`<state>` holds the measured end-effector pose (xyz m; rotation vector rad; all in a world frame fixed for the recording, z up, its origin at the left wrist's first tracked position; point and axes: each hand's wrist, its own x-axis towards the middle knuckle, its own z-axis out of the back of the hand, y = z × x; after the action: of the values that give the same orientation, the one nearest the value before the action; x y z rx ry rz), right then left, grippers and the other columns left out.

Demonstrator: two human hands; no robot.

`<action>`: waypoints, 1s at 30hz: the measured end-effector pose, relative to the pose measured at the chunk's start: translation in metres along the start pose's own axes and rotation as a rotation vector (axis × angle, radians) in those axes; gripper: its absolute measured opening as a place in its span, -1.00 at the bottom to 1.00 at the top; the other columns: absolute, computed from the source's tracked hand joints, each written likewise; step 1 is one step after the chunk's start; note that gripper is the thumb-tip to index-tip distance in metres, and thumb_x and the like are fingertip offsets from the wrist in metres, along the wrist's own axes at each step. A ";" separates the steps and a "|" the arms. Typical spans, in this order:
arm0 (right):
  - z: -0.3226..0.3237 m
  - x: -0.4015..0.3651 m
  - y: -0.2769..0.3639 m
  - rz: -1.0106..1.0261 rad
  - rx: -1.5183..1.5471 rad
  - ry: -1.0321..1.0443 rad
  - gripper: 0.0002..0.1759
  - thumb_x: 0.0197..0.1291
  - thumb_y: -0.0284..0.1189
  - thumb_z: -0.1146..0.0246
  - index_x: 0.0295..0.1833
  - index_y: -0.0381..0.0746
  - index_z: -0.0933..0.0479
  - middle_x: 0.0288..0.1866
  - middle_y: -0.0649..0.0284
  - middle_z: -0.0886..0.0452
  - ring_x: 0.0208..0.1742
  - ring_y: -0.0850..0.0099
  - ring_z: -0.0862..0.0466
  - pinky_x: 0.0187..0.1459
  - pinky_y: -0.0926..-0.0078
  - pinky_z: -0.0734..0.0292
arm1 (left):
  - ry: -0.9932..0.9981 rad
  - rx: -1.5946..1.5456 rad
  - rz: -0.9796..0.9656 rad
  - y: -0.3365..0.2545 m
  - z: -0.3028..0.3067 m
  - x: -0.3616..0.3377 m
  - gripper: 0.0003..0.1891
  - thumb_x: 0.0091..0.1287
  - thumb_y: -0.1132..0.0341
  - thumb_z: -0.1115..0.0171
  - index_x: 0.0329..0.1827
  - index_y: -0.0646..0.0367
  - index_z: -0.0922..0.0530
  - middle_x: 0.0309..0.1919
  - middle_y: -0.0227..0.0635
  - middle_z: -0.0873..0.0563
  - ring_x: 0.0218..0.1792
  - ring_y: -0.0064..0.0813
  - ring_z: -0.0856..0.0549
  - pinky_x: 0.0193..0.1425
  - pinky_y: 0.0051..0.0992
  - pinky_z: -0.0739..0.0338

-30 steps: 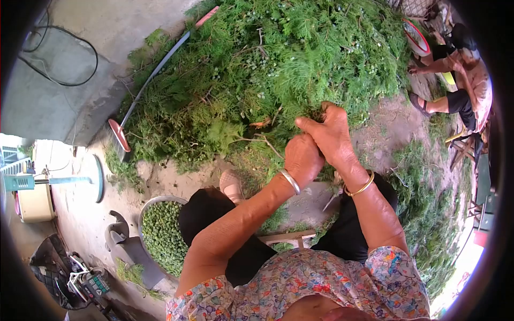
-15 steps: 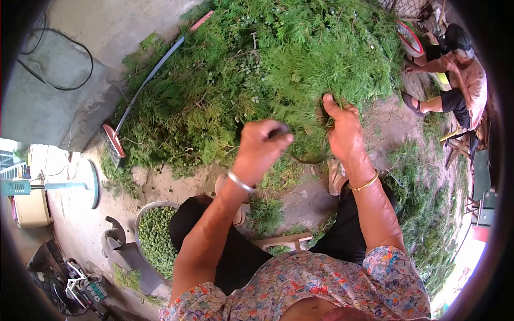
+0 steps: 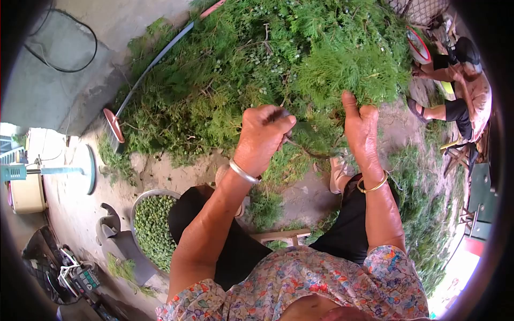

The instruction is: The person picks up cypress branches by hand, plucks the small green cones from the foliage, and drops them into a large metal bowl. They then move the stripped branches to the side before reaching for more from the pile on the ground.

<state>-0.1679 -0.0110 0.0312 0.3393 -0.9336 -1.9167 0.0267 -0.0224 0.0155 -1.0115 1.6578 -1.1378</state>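
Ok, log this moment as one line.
left hand: curled, near twig, hold unclear | right hand: thumb extended, by leafy branches, hold unclear | basin: small green pieces inside, beside left knee

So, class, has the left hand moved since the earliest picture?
Yes: judged against the broom head, the left hand has shifted leftward, nearer to it.

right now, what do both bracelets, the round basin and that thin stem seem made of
Silver-coloured bracelet: probably polished metal; its smooth band gleams.
Gold-coloured bracelet: likely metal too, from its glossy yellow shine; plating can't be judged.
Round basin: perhaps dull metal, given its thin grey rim; plastic is possible.
Thin stem by the left hand: apparently wood, matte brown and bent.
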 end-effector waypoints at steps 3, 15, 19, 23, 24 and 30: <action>-0.007 -0.006 -0.003 -0.039 0.146 0.011 -0.52 0.21 -0.15 -0.23 -0.43 -0.41 -0.45 -0.54 0.13 -0.48 -0.46 0.51 -0.36 -0.05 0.41 -0.39 | -0.025 -0.063 -0.006 -0.001 -0.004 0.000 -0.90 0.19 0.47 -0.22 -0.36 0.36 -0.57 -0.62 -0.42 -0.55 -0.67 -0.70 -0.44 -0.64 -0.68 -0.30; -0.005 -0.020 -0.003 -0.249 0.810 0.334 -0.30 0.13 0.00 -0.26 0.22 -0.26 -0.31 0.05 0.22 -0.49 0.07 0.42 -0.42 0.11 0.37 -0.34 | -0.271 0.351 -0.611 -0.004 -0.020 0.010 -0.77 0.11 0.43 -0.36 -0.21 0.37 -0.60 -0.57 -0.43 -0.58 -0.61 -0.79 -0.43 -0.58 -0.73 -0.30; -0.003 -0.029 0.006 -0.216 0.666 0.401 -0.20 0.08 0.06 -0.28 0.26 -0.27 -0.28 0.11 0.17 -0.48 0.12 0.40 -0.40 0.15 0.37 -0.30 | -0.237 0.239 -0.413 -0.005 -0.016 0.006 -0.81 0.17 0.37 -0.32 -0.45 0.33 -0.55 -0.64 -0.43 -0.55 -0.65 -0.78 -0.41 -0.62 -0.70 -0.27; -0.002 -0.029 0.004 -0.290 0.617 0.453 -0.18 0.06 0.05 -0.31 0.26 -0.28 -0.27 0.14 0.15 -0.47 0.14 0.37 -0.41 0.20 0.37 -0.24 | -0.200 0.138 -0.371 -0.014 -0.012 0.003 -0.76 0.23 0.38 -0.26 -0.55 0.29 -0.47 -0.68 -0.43 -0.51 -0.69 -0.76 -0.39 -0.67 -0.67 -0.24; -0.004 -0.031 0.005 -0.290 0.618 0.455 -0.18 0.06 0.05 -0.31 0.26 -0.28 -0.27 0.14 0.15 -0.47 0.14 0.37 -0.41 0.20 0.37 -0.24 | -0.208 0.081 -0.357 -0.016 -0.011 0.003 -0.75 0.23 0.39 -0.25 -0.58 0.28 -0.45 -0.70 -0.45 -0.49 -0.71 -0.74 -0.38 -0.68 -0.66 -0.22; 0.009 -0.024 0.009 -0.375 0.807 0.390 -0.50 0.16 -0.11 -0.26 0.06 -0.23 -0.41 -0.19 0.24 -0.61 -0.35 0.53 -0.58 -0.52 0.64 -0.53 | -0.332 -0.470 -0.138 -0.047 0.041 0.013 -0.91 0.26 0.43 -0.12 -0.35 0.30 -0.50 -0.48 -0.31 -0.55 -0.54 -0.56 -0.49 -0.55 -0.55 -0.34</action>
<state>-0.1544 0.0111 0.0402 1.3876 -1.4040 -1.6065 0.0683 -0.0571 0.0492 -1.5400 1.6307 -0.6213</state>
